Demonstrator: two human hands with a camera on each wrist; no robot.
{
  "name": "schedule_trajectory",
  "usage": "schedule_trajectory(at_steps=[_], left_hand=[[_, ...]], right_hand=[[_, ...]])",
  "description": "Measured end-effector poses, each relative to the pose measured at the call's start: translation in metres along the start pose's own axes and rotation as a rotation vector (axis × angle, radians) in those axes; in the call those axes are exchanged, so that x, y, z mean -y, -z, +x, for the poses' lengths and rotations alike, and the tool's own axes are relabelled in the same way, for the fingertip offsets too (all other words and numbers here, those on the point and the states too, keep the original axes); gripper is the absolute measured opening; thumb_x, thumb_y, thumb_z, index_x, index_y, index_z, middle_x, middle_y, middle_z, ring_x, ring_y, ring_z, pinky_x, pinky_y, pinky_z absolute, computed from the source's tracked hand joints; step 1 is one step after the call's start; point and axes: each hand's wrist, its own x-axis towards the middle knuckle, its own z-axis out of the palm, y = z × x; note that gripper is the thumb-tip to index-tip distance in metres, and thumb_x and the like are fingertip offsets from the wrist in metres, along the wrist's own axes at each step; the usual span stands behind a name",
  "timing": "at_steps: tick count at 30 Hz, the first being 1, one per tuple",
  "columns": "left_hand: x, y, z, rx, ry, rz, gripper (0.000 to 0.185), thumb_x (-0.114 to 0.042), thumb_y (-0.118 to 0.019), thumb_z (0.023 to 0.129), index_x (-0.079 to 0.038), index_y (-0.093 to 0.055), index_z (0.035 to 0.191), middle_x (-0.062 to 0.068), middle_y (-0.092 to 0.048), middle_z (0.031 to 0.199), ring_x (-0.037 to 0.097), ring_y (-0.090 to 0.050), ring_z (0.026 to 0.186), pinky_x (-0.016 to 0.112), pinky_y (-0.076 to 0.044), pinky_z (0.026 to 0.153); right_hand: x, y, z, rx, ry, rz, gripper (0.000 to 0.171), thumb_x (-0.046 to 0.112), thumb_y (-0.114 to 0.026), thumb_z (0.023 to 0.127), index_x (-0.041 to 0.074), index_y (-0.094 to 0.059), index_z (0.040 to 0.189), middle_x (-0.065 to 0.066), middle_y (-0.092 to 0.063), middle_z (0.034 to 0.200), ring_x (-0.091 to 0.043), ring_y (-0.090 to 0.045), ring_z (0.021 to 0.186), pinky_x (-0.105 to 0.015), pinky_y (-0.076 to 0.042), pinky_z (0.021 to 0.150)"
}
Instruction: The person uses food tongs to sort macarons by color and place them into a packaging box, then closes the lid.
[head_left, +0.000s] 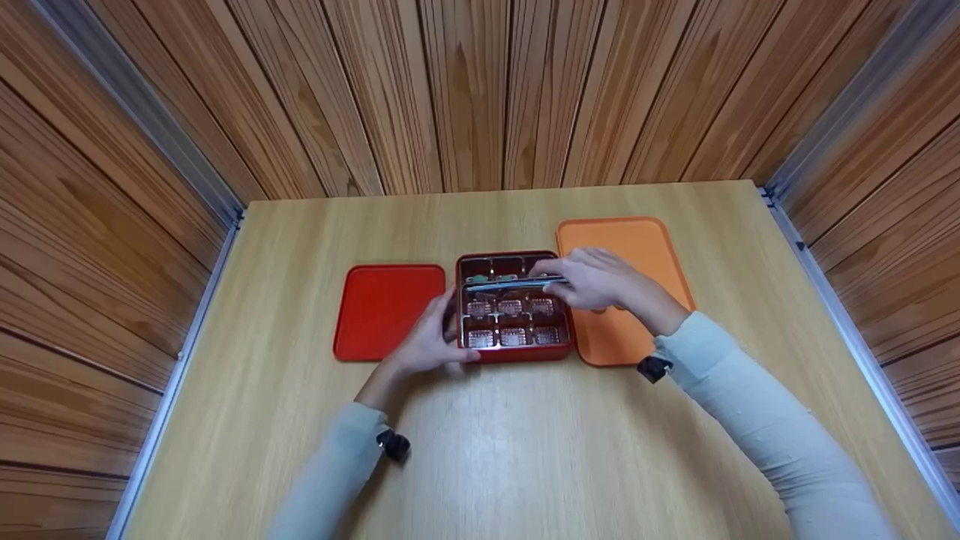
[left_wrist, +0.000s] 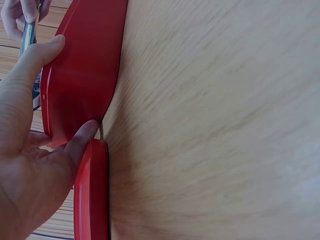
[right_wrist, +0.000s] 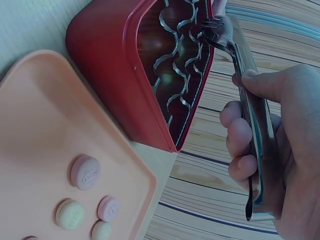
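A red box with a dark plastic tray of compartments stands mid-table. My left hand grips its near left corner, the thumb on the front wall and the fingers at the left side. My right hand holds metal tongs between thumb and fingers. They lie nearly level above the box, the fork-like tips toward its left side. Something small and green shows by the tips in the back left compartment; I cannot tell whether the tongs pinch it. The front compartments show bare ridged bottoms.
A red lid lies flat to the left of the box, close to the left hand. At the right, partly under the right forearm, is an orange tray. Several macarons lie on it, purple, pink and pale green. Wooden walls enclose the table.
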Motion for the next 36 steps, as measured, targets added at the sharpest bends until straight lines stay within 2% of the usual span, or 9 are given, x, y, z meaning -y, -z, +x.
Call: schedule_trajectory(at_steps=[7, 14, 21, 26, 30, 36], left_hand=[[-0.001, 0.0, -0.001, -0.005, -0.004, 0.004, 0.132, -0.023, -0.102, 0.082, -0.013, -0.017, 0.182, 0.021, -0.034, 0.179, 0.041, -0.034, 0.167, 0.063, -0.022, 0.144], [-0.001, 0.0, -0.001, -0.009, -0.009, 0.023, 0.132, -0.023, -0.102, 0.082, -0.012, -0.017, 0.182, 0.023, -0.033, 0.18, 0.042, -0.033, 0.168, 0.064, -0.023, 0.144], [-0.001, -0.001, -0.001, -0.006, -0.008, 0.02, 0.129, -0.026, -0.101, 0.083, -0.016, -0.019, 0.182, 0.02, -0.036, 0.176, 0.04, -0.036, 0.163, 0.063, -0.026, 0.143], [-0.001, 0.0, -0.002, -0.006, -0.015, 0.017, 0.129, -0.025, -0.102, 0.082, -0.015, -0.02, 0.182, 0.021, -0.038, 0.175, 0.04, -0.037, 0.162, 0.063, -0.024, 0.143], [-0.002, 0.0, -0.002, -0.008, -0.009, 0.015, 0.129, -0.027, -0.102, 0.082, -0.016, -0.02, 0.182, 0.021, -0.037, 0.176, 0.039, -0.037, 0.163, 0.064, -0.024, 0.143], [-0.001, 0.0, -0.001, -0.003, 0.002, 0.016, 0.13, -0.029, -0.101, 0.083, -0.016, -0.018, 0.182, 0.021, -0.033, 0.178, 0.04, -0.034, 0.165, 0.063, -0.024, 0.144]], right_hand=[[0.002, -0.002, 0.002, -0.005, 0.025, -0.021, 0.04, 0.029, -0.06, 0.114, 0.028, -0.068, 0.153, 0.006, -0.039, 0.064, -0.017, -0.04, 0.057, -0.031, -0.035, 0.059], [0.0, -0.003, 0.002, 0.008, 0.01, -0.023, 0.044, 0.032, -0.062, 0.114, 0.027, -0.065, 0.158, 0.005, -0.04, 0.066, -0.018, -0.043, 0.059, -0.032, -0.035, 0.06], [-0.001, -0.005, 0.0, -0.005, 0.01, -0.022, 0.045, 0.033, -0.062, 0.114, 0.027, -0.064, 0.158, 0.002, -0.046, 0.077, -0.02, -0.045, 0.072, -0.035, -0.033, 0.068], [-0.006, 0.0, -0.003, -0.001, -0.004, 0.01, 0.048, 0.037, -0.061, 0.115, 0.025, -0.061, 0.162, 0.005, -0.044, 0.067, -0.018, -0.046, 0.06, -0.032, -0.035, 0.061], [-0.015, 0.008, -0.008, 0.012, -0.007, 0.039, 0.051, 0.037, -0.061, 0.115, 0.022, -0.057, 0.164, 0.006, -0.05, 0.057, -0.016, -0.051, 0.048, -0.028, -0.036, 0.052], [-0.035, 0.014, -0.02, -0.052, 0.012, 0.026, 0.047, 0.034, -0.064, 0.114, 0.017, -0.064, 0.157, 0.001, -0.059, 0.069, -0.016, -0.051, 0.054, -0.03, -0.035, 0.057]])
